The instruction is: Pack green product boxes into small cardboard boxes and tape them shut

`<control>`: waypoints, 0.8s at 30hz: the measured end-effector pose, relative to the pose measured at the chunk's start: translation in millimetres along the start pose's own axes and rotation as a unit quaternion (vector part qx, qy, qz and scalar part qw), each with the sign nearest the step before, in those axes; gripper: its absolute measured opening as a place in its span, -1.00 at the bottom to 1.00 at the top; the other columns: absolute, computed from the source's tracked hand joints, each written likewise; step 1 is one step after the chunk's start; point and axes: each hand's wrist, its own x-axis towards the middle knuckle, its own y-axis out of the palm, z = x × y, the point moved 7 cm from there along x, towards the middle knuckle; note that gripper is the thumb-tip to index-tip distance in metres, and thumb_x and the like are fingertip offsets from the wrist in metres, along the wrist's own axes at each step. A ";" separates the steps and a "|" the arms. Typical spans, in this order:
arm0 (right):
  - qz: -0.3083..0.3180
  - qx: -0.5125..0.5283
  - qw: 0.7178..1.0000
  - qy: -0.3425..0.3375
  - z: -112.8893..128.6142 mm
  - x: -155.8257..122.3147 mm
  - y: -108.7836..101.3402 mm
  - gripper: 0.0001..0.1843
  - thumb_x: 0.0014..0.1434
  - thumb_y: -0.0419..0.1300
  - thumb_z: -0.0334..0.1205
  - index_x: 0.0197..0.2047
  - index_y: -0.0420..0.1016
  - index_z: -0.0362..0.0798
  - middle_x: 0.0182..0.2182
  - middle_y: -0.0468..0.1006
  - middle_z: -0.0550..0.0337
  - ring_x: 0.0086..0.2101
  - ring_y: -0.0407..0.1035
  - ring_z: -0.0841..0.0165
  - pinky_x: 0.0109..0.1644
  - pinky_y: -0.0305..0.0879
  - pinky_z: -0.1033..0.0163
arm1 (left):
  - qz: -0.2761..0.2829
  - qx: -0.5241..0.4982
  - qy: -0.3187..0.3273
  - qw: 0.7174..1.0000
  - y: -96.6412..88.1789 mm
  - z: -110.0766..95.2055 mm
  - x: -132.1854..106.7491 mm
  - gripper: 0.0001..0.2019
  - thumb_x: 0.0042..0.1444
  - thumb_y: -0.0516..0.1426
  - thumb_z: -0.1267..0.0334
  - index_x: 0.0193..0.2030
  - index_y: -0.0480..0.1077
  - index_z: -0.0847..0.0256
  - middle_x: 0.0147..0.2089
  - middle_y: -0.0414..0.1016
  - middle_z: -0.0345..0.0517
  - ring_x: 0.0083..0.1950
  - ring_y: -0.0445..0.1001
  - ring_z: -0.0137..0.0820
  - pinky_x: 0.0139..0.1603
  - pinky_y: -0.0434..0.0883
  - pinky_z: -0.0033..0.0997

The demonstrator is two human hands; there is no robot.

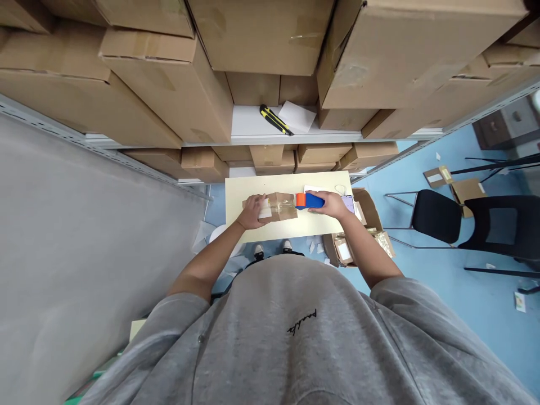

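Note:
A small brown cardboard box (283, 207) lies on the cream tabletop (291, 229), with shiny clear tape across its top and a white label (265, 208) at its left part. My left hand (252, 212) grips the box's left end, its fingers over the top beside the label. In my right hand (331, 205) is a blue and orange tape dispenser (312, 201), its orange end at the box's right edge. Whether tape runs between the two is too small to tell. A phone (348, 203) lies partly hidden by my right wrist.
Shelves (253, 139) packed with cardboard boxes (261, 36) rise behind the table. A yellow and black box cutter (275, 120) and white paper (297, 116) lie on one shelf. An open carton (371, 211) of packages stands at the table's right. Farther right is a black chair (436, 218).

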 end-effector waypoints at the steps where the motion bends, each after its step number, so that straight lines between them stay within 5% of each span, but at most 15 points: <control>1: -0.009 -0.005 1.000 -0.011 7.6 4.2 -5.3 -0.14 0.17 0.40 0.26 0.46 0.37 0.21 0.16 0.64 0.16 0.08 0.55 0.02 0.12 0.40 0.11 | -0.008 -0.011 -0.007 1.000 1.9 1.2 -1.5 0.24 -0.05 0.39 -0.18 0.63 -0.11 0.28 0.49 0.07 0.38 0.52 0.04 0.28 0.53 0.05 0.24; 6: 0.027 -0.059 0.998 -0.028 33.0 23.8 2.0 -0.13 0.16 0.40 0.28 0.46 0.37 0.22 0.11 0.66 0.13 0.04 0.55 0.04 0.07 0.37 0.13 | 0.012 -0.039 -0.054 0.998 28.2 14.0 -22.6 0.27 -0.02 0.38 -0.21 0.62 -0.20 0.32 0.55 -0.01 0.43 0.60 -0.06 0.21 0.55 0.06 0.23; 10: 0.042 -0.066 0.996 -0.043 55.2 32.8 19.4 -0.13 0.19 0.39 0.26 0.48 0.33 0.22 0.09 0.66 0.14 0.01 0.55 0.08 0.02 0.37 0.17 | -0.028 -0.058 -0.095 0.993 33.4 29.8 -49.6 0.27 -0.06 0.42 -0.14 0.59 -0.18 0.32 0.57 -0.03 0.45 0.63 -0.08 0.16 0.56 0.06 0.21; 17: 0.070 -0.093 0.988 -0.104 110.0 51.8 46.8 -0.11 0.23 0.37 0.21 0.53 0.24 0.22 -0.05 0.67 0.13 -0.04 0.55 0.12 -0.10 0.33 0.22 | -0.035 -0.146 -0.196 0.969 36.8 49.5 -65.1 0.25 -0.12 0.47 0.07 0.57 -0.18 0.24 0.56 0.05 0.37 0.50 0.24 0.09 0.44 0.30 -0.01; 21: 0.074 -0.118 0.985 -0.103 115.5 59.2 51.5 -0.11 0.23 0.37 0.21 0.53 0.24 0.22 -0.06 0.65 0.11 -0.04 0.54 0.11 -0.10 0.31 0.21 | -0.034 -0.075 -0.204 0.976 18.9 42.2 -60.6 0.42 -0.23 0.53 0.02 0.60 -0.25 0.38 0.59 -0.10 0.54 0.61 -0.07 0.26 0.56 0.02 0.17; 24: 0.077 -0.126 0.983 -0.105 113.5 60.3 50.9 -0.11 0.23 0.36 0.23 0.53 0.24 0.22 -0.06 0.65 0.11 -0.04 0.54 0.11 -0.10 0.31 0.21 | -0.051 0.002 -0.134 0.990 -2.2 12.8 -51.8 0.57 -0.27 0.52 -0.16 0.62 -0.43 0.40 0.64 -0.35 0.54 0.65 -0.31 0.26 0.60 -0.21 0.22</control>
